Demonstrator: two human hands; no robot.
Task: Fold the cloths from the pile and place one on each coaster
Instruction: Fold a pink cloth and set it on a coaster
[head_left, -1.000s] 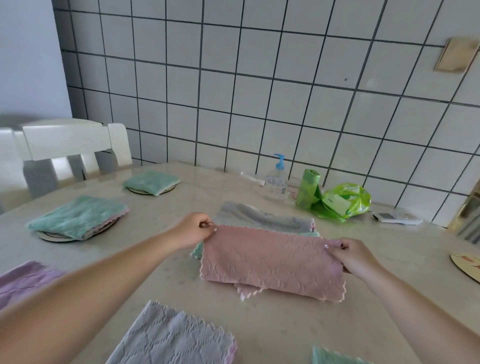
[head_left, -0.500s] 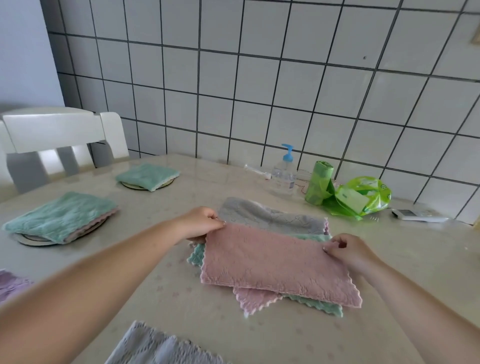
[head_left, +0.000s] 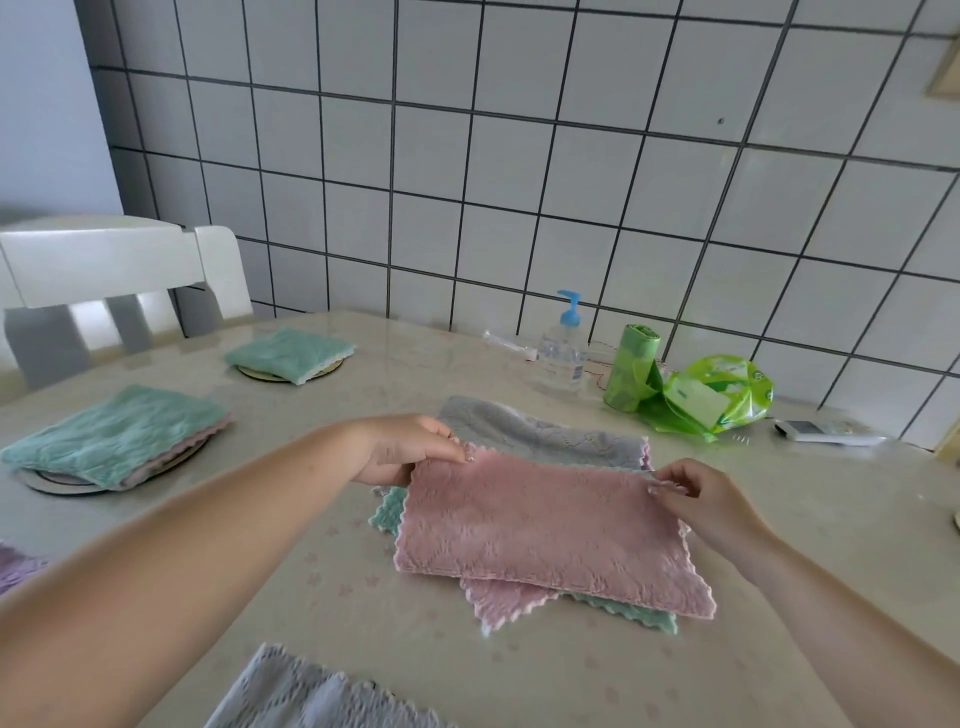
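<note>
My left hand (head_left: 400, 449) and right hand (head_left: 696, 499) have fingers pinched on the far corners of a fluffy, scallop-edged pink cloth (head_left: 540, 530) lying half-folded atop the pile (head_left: 540, 439).

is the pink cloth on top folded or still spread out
Folded in half: the pink cloth shows a doubled near edge, with both hands pinching its far corners.

Both hands pinch the far corners of a folded pink cloth (head_left: 540, 525), left hand (head_left: 402, 449) and right hand (head_left: 696, 496), over the pile (head_left: 545, 441) on the surface (head_left: 519, 670). Two green cloths (head_left: 111, 434) sit on coasters (head_left: 57, 480).
</note>
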